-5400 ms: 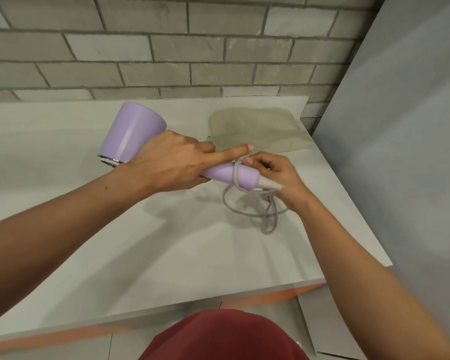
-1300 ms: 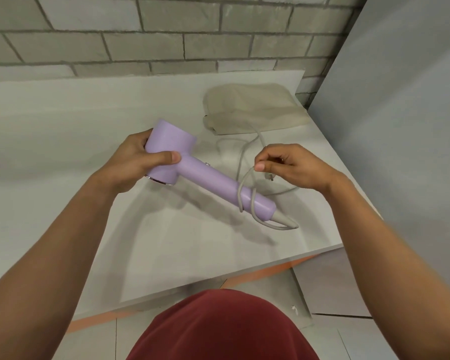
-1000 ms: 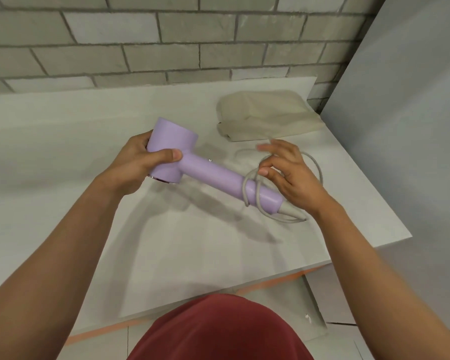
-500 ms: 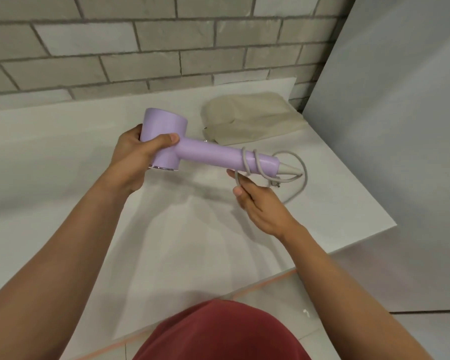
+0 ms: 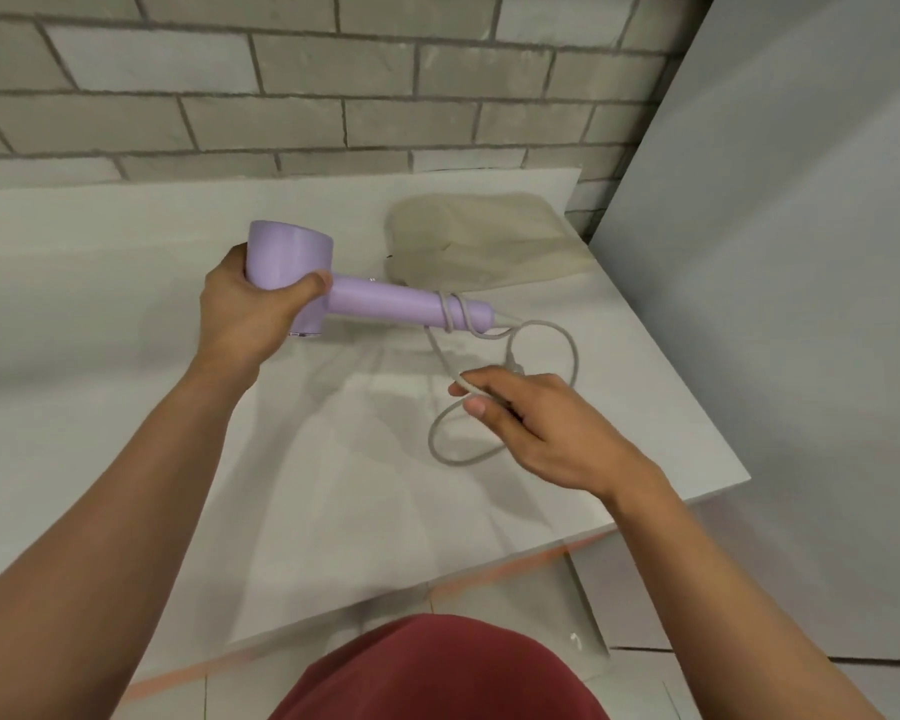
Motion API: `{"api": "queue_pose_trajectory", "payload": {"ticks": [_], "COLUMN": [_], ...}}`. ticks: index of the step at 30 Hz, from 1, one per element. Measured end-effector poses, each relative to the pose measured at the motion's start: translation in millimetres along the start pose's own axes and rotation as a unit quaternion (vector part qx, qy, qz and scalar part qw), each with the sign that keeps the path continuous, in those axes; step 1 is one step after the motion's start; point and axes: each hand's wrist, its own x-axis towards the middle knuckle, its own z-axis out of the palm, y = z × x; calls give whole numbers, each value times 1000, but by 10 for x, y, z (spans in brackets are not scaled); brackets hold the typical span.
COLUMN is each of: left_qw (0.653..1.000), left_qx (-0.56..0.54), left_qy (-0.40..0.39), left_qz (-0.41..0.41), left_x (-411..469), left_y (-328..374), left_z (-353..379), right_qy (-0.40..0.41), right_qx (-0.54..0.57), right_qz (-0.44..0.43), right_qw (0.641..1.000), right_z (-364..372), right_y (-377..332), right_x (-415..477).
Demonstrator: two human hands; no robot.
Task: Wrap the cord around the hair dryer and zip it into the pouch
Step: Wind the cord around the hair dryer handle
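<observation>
Winding is underway: the left hand grips the hair dryer by its head above the table, the pouch lying just behind its handle. Two turns circle that handle; the right hand pinches the cord below it, and likely must loop the slack over again.

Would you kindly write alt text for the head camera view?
The left hand holds a lilac hair dryer above a white table while the right hand pinches its partly wrapped cord. A beige pouch lies behind.
</observation>
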Motion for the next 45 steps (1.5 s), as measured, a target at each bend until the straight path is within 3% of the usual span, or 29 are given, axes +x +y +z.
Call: {"api": "queue_pose_trajectory", "payload": {"ticks": [7, 12, 17, 29, 32, 36, 40, 42, 45], "left_qw": [996, 990, 984, 967, 966, 965, 966, 968, 973], "left_qx": [69, 53, 38, -159, -173, -200, -204, -205, -198], "left_qy": [-48, -121, -163, -200, -191, -170, -152, -137, -104], "left_qz": [31, 46, 55, 7, -2, -22, -33, -41, -53], "left_x": [-175, -338, -446, -544, -541, -521, -494, -465, -410], "left_y": [10, 69, 99, 69, 87, 123, 194, 220, 230], "left_z": [-19, -72, -175, -61, -31, 35, 118, 140, 143], "right_qy": [116, 161, 146, 88, 79, 44, -76, -35, -43], "right_qx": [-149, -157, -122, 73, 71, 65, 73, 45, 67], "right_qz": [-73, -96, -111, -23, 22, 18, 139, 99, 84], "right_qw": [979, 970, 975, 993, 994, 997, 985, 993, 993], "right_z": [-430, -691, -768, -341, -256, -221, 32, 126, 75], "right_y": [172, 319, 528, 843, 845, 793, 839, 814, 658], "right_x": [227, 515, 670, 694, 665, 632, 476, 500, 534]}}
